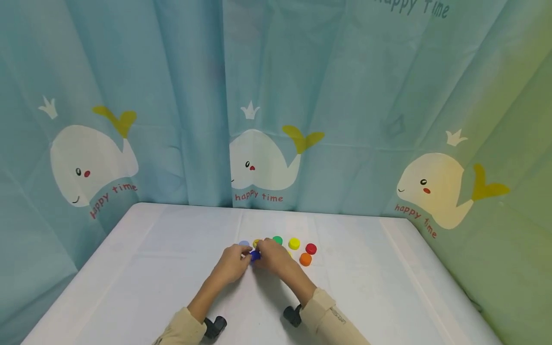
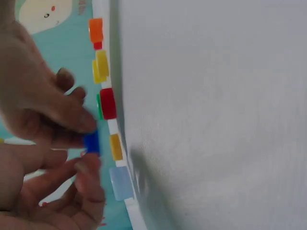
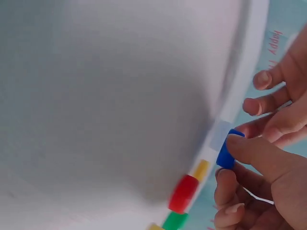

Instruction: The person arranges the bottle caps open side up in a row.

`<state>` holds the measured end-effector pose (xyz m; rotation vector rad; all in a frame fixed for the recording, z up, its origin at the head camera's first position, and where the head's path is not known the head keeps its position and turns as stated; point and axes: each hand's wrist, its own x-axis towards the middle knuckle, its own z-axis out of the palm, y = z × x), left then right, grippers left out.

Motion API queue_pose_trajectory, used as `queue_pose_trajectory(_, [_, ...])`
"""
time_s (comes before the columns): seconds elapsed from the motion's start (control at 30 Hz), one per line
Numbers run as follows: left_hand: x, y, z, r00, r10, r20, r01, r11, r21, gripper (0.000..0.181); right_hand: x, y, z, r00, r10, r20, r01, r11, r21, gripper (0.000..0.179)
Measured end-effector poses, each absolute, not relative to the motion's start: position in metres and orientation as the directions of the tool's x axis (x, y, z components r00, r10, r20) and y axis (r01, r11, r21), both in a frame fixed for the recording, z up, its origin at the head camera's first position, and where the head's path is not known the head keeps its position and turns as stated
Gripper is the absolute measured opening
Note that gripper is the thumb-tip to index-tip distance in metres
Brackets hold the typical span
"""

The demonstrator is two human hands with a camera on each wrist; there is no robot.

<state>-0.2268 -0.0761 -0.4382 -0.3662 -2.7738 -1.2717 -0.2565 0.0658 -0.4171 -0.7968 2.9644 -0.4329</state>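
Observation:
My right hand (image 1: 272,256) pinches a small dark blue bottle cap (image 3: 227,154) between thumb and fingers. From the other side comes my left hand (image 1: 232,262), its fingertips right at the cap's edge and its other fingers spread loosely in the right wrist view. Behind the hands lie a light blue cap (image 1: 244,243), a partly covered amber cap (image 1: 256,242) and a green cap (image 1: 277,240). A red cap (image 2: 108,103) near the right hand shows in both wrist views; the right hand hides it in the head view.
To the right of the hands are a yellow cap (image 1: 294,243), another red cap (image 1: 311,248) and an orange cap (image 1: 305,259). All stand on a white-covered table (image 1: 371,287). Behind it hangs a blue curtain (image 1: 345,96) with printed whales.

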Motion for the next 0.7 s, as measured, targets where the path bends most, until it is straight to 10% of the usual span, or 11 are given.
queue_pose_trajectory(0.7, [-0.221,-0.071,-0.432,-0.985,-0.009,0.170,0.165,0.194,0.967,0.025,-0.239,0.077,-0.405,-0.831,-0.498,0.247,-0.549,0.667,-0.503,0.030])
